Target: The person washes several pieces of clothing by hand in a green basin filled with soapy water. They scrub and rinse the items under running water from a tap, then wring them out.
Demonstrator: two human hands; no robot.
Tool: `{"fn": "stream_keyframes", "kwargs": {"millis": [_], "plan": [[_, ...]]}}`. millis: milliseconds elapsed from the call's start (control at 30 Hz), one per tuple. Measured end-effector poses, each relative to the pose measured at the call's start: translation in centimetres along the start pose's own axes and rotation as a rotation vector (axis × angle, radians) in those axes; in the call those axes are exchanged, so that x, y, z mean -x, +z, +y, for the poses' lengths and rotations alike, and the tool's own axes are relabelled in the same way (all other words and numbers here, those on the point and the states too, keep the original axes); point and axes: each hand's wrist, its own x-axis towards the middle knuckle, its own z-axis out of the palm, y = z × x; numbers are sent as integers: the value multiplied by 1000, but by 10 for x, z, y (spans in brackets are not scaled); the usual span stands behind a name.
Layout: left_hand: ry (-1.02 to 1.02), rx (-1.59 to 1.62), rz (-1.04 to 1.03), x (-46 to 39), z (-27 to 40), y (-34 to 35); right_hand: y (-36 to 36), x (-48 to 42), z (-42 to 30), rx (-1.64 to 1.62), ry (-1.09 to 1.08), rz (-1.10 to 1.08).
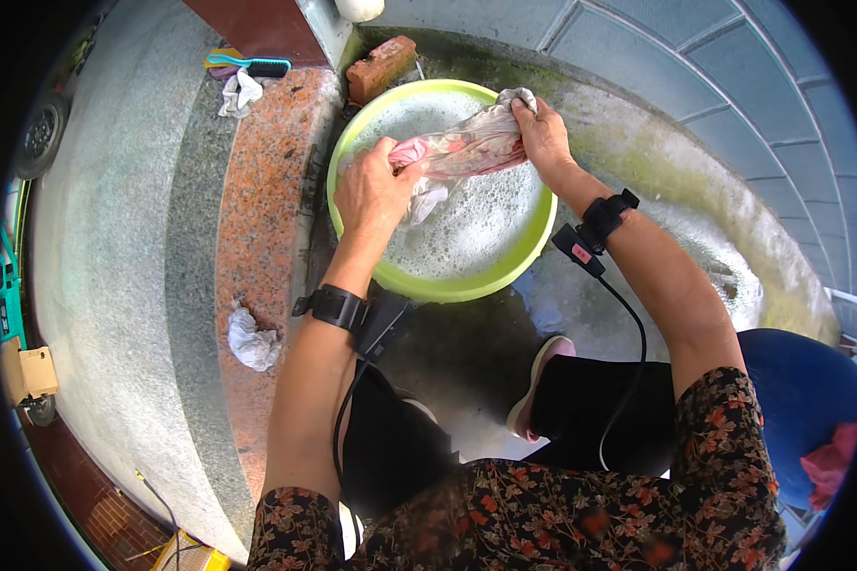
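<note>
A wet cloth [471,146], pale with pink and red patches, is stretched between my two hands above a lime-green plastic basin [464,289]. My left hand [375,189] grips its pink end at the basin's left side. Its grey-white end is pinched in my right hand [543,132], near the upper right rim. White suds [464,235] cover the water in the basin. Below the cloth, near my left fingers, hangs a whitish fold [425,203]; whether it belongs to the same cloth I cannot tell. Each of my wrists wears a black strap with a cabled device.
A brick [380,70] lies against the basin's far side. On the granite step [257,214] to the left are a crumpled white cloth [252,337], a blue-handled brush [268,67] and another white cloth [241,93]. A blue tub [803,400] holding red cloth stands at right.
</note>
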Motion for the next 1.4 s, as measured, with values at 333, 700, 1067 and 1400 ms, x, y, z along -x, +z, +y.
{"fn": "stream_keyframes", "kwargs": {"millis": [333, 700, 1067, 1400], "plan": [[237, -458, -282, 39, -28, 92, 47, 68, 45, 912, -548, -207], [339, -631, -457, 30, -51, 124, 54, 105, -7, 199, -389, -438], [567, -268, -352, 36, 8, 60, 69, 48, 2, 723, -636, -39], [539, -511, -205, 42, -30, 75, 50, 46, 32, 338, 15, -525]]}}
